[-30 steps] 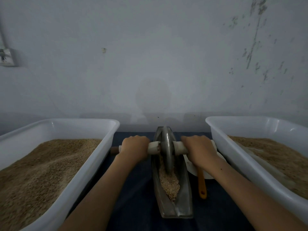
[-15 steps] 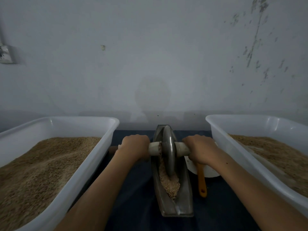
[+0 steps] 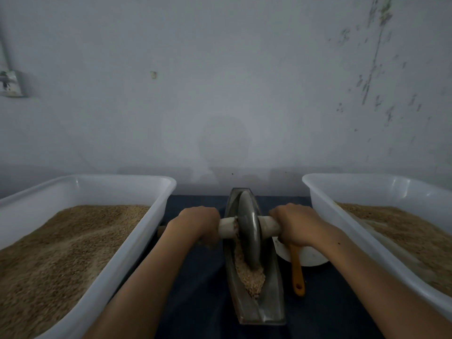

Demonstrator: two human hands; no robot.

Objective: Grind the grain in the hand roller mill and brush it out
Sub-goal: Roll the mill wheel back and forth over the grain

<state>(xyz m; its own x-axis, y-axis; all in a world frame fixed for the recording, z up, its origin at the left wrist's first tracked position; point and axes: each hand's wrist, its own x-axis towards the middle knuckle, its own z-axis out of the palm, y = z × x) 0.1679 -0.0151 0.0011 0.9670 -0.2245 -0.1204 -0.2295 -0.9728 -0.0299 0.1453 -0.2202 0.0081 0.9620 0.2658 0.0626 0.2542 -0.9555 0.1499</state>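
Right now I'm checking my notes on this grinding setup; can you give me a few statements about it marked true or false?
1. Both hands, left hand and right hand, grip the pale wooden axle. True.
2. The grey metal wheel lies flat on the cloth. False: it stands on edge in the boat-shaped metal trough.
3. The left white plastic tub is empty. False: it holds tan grain.
4. An orange-handled tool lies right of the trough. True.
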